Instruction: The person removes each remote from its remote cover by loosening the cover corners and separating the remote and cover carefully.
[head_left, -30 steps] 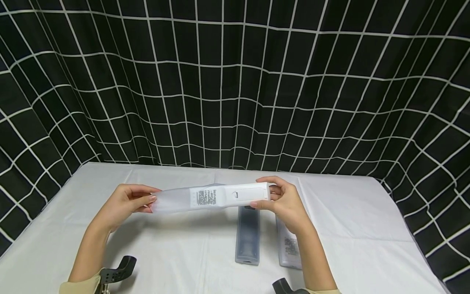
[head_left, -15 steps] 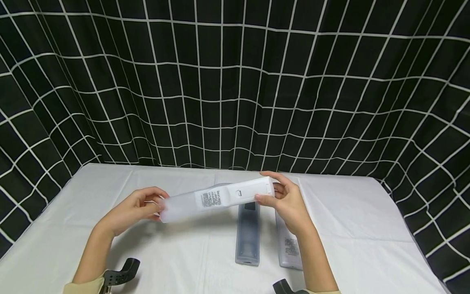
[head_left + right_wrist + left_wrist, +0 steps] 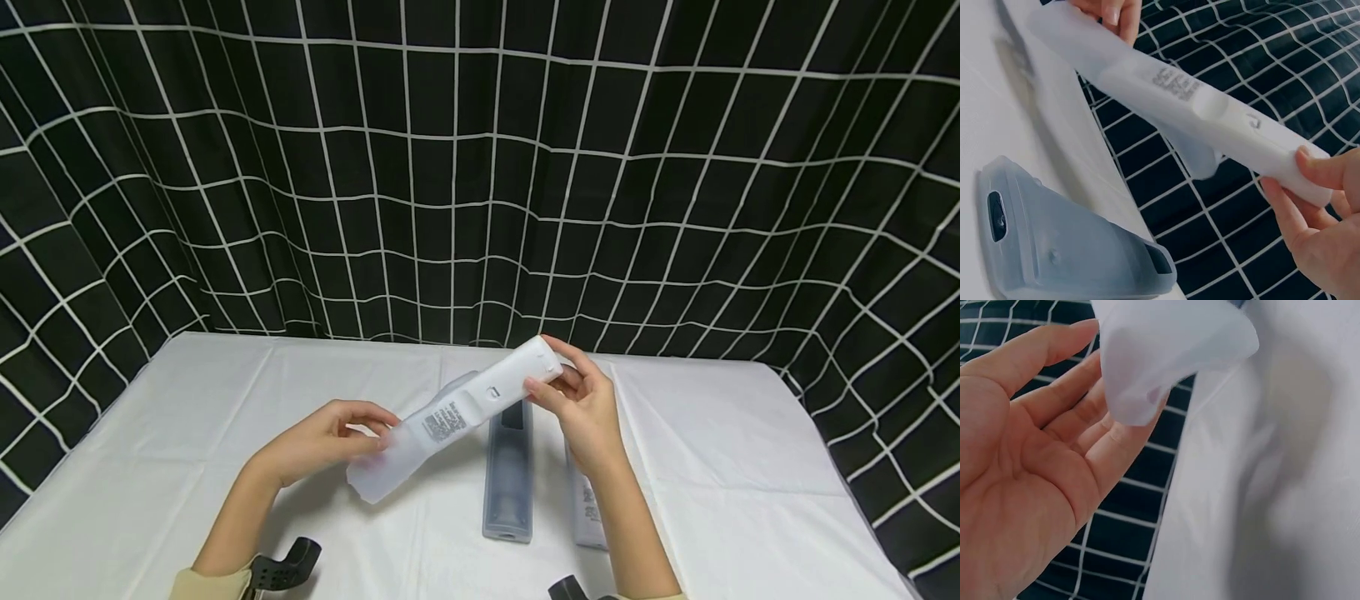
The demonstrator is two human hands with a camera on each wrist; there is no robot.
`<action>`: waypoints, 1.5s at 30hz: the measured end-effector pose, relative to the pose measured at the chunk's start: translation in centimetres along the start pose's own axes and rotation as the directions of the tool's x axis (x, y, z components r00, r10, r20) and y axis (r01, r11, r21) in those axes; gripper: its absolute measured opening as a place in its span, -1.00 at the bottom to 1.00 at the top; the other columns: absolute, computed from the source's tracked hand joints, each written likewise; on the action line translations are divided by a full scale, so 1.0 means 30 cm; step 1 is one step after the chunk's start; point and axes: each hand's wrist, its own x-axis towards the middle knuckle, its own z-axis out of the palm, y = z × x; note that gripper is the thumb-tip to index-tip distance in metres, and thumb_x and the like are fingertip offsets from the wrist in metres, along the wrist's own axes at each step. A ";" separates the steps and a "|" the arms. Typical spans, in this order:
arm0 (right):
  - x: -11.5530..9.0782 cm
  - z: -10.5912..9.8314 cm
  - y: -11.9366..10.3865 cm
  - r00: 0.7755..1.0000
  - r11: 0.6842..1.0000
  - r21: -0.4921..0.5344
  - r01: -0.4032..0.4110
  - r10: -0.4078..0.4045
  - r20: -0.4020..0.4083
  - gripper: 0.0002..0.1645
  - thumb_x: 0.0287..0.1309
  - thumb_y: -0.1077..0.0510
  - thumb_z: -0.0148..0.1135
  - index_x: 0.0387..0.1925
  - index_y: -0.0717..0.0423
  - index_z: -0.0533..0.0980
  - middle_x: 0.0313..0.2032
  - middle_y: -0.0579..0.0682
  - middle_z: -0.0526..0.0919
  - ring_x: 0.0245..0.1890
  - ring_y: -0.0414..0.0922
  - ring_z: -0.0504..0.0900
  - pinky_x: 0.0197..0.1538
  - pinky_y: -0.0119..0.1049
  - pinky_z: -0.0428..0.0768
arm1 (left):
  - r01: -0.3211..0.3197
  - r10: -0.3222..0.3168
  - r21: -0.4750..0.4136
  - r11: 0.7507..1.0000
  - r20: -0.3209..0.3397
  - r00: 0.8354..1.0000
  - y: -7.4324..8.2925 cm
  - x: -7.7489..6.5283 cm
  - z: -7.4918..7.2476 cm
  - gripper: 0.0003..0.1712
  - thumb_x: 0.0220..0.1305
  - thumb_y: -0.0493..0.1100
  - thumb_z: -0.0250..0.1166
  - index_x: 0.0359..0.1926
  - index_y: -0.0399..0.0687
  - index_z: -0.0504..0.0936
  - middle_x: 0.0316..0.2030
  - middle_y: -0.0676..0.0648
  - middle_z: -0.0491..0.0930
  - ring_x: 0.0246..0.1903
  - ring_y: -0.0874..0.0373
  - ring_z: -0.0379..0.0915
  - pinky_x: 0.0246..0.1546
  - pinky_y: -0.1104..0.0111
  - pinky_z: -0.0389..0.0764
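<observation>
Change noted: over the last second the white remote (image 3: 517,383) has gone from near level to a clear slant, its bare end raised toward the counter's (image 3: 712,450) far edge. The left hand (image 3: 333,442) has moved inward from the left edge; its fingers are lightly extended and apart, touching the translucent cover (image 3: 386,471), no firm pinch evident. The right hand (image 3: 581,404) pinches the remote's bare end between thumb and fingers. Remote remains held above the counter, well short of its right edge. Assessment: covering appears incomplete, the cover's far end hanging slack beyond the remote.
</observation>
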 end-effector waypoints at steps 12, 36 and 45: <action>-0.007 0.022 0.011 0.999 0.999 0.009 0.034 -0.034 -0.011 -0.30 0.25 0.59 0.26 0.41 0.30 0.44 -0.03 -0.05 0.74 -0.18 -0.22 0.67 -0.05 -0.37 0.76 | -0.037 0.034 -0.032 0.999 -0.083 0.996 -0.004 0.054 0.081 -0.62 0.46 -0.20 0.31 0.16 -0.37 0.64 -0.02 -0.22 0.69 -0.23 0.06 0.69 -0.16 0.31 0.68; -0.028 0.126 0.067 0.998 0.995 0.100 0.017 -0.012 -0.056 0.11 0.23 0.52 0.35 0.65 -0.01 0.05 -0.03 -0.05 0.71 -0.09 -0.30 0.76 0.09 -0.45 0.67 | -0.078 0.036 -0.202 0.976 -0.205 0.978 -0.003 0.107 0.177 -0.66 0.45 -0.33 0.26 0.11 -0.52 0.51 -0.14 -0.09 0.70 -0.22 0.20 0.60 -0.24 0.39 0.63; -0.029 0.126 0.064 0.994 0.997 0.072 -0.003 0.010 -0.106 0.05 0.20 0.52 0.38 0.61 0.10 0.11 -0.18 0.02 0.78 -0.20 -0.30 0.76 -0.02 -0.47 0.70 | -0.032 -0.001 -0.149 0.988 -0.217 0.976 0.005 0.106 0.182 -0.62 0.35 -0.32 0.39 0.09 -0.49 0.61 -0.30 -0.05 0.73 -0.32 0.24 0.62 -0.31 0.40 0.65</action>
